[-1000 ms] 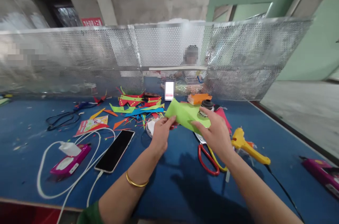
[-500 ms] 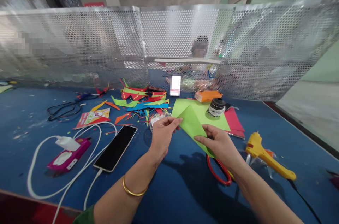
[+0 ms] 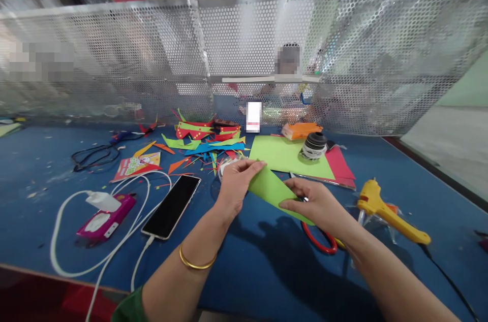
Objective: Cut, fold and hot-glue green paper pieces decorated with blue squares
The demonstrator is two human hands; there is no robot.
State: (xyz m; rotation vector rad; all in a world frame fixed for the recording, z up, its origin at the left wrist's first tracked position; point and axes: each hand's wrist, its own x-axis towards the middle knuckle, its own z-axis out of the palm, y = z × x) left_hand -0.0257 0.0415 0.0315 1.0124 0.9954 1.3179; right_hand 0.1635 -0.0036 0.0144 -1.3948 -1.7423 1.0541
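Between my two hands a piece of green paper (image 3: 272, 189) is held above the blue table (image 3: 251, 271). My left hand (image 3: 237, 180) pinches its upper left corner between thumb and fingers. My right hand (image 3: 314, 202) grips its right side, thumb on the near face. Beneath my right hand lie scissors (image 3: 324, 243) with red and yellow handles, their blades partly hidden. Just beyond the hands are larger green sheets (image 3: 285, 152) with red sheets (image 3: 342, 164) under them. A dark-topped jar (image 3: 314, 146) stands on the green sheets.
Left lie a phone (image 3: 171, 206) on a white cable and a magenta power strip (image 3: 107, 216). Coloured paper scraps (image 3: 213, 148) and red masks (image 3: 194, 130) are behind. A yellow glue gun (image 3: 392, 213) lies right. A perforated metal screen (image 3: 240, 42) crosses the back, a person behind it.
The green paper's raised peak has come down, and the sheet now lies as a flatter strip between my hands. Both hands keep their hold. The view has shifted slightly.
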